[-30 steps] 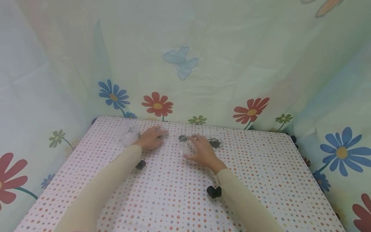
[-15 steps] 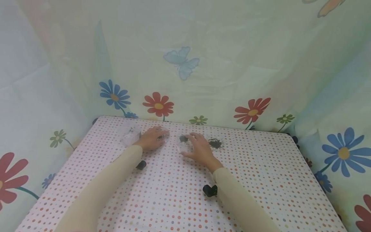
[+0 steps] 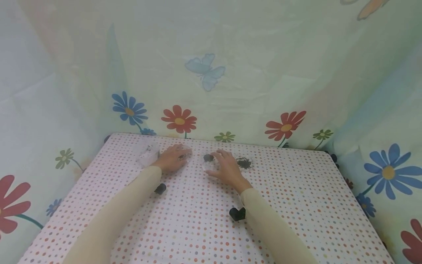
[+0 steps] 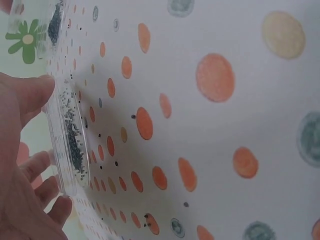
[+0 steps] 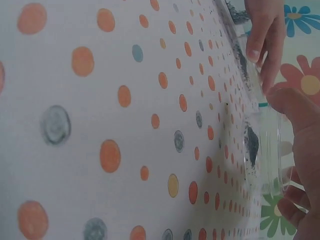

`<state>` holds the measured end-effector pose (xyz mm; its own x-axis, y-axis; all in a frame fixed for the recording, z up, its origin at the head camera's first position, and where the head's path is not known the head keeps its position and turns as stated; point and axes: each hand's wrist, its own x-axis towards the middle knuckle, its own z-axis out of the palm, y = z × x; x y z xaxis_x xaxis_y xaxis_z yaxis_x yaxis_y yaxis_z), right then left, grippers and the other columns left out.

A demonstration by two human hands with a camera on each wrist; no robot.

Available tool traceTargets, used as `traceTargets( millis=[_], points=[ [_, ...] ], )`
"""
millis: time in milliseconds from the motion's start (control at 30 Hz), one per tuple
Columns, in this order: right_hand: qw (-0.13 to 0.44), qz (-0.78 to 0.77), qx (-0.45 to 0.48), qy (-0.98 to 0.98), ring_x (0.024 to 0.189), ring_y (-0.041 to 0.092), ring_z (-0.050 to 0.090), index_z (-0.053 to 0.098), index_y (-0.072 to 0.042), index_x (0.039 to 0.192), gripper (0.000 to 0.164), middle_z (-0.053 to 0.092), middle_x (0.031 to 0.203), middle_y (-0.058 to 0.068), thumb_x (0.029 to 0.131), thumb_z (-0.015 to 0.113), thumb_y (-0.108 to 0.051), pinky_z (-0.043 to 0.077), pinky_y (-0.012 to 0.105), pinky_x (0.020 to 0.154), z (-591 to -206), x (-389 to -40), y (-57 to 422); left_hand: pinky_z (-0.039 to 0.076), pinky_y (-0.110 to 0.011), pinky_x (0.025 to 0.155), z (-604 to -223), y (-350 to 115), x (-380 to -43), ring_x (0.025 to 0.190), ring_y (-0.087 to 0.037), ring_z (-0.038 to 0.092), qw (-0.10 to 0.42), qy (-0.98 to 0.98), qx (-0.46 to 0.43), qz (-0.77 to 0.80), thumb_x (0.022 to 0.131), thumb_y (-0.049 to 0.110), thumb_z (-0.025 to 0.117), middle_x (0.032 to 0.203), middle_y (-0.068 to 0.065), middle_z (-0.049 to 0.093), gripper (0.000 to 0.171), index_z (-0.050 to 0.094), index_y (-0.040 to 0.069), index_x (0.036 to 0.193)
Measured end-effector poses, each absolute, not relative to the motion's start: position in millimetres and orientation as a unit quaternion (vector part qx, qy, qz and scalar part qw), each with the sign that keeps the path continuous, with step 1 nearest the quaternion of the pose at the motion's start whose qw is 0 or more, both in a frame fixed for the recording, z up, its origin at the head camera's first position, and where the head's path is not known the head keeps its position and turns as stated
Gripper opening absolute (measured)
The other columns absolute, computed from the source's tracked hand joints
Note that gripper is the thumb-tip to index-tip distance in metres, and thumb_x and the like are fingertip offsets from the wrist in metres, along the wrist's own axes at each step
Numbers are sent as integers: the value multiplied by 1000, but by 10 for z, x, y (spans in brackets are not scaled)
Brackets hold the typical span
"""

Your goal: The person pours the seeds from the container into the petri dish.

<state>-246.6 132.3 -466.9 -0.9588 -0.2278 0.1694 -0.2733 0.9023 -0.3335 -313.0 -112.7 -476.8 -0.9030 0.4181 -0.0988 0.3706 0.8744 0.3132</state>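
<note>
My left hand (image 3: 171,158) holds a clear, shallow petri dish (image 4: 75,145) by its sides, thumb across from the fingers; dark granules lie inside it. Close to its right, the fingers and thumb of my right hand (image 3: 227,169) span the rim of a clear lid (image 5: 271,150). This lid is over a second petri dish (image 5: 246,167), which carries a small dark heap (image 3: 208,157). From the head view, part of each dish is hidden by the hand on it.
Left of my left hand sits another clear dish (image 3: 148,156) with dark specks. A dark granule pile (image 3: 244,162) lies right of my right hand. Stray granules dot the spotted tabletop (image 3: 197,227). A flowered curtain (image 3: 237,110) hangs behind the table's far edge.
My right hand has shifted slightly away from me and to the left, with the lid coming lower over the second dish. My left hand stays on its dish.
</note>
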Motion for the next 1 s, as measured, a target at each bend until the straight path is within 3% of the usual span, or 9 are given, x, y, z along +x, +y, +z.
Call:
traceTargets(
  millis=[1000],
  points=[
    [55,181,125,-974,130,31,35,47,-19,131,68,37,143,11,75,67,-52,32,51,106,-4766,-2586,1316,15,-57,112,-4744,-1138,-3114,141,-30,16,84,962,206,158,91,41,48,153,-5,21,49,37,35,138]
  ],
)
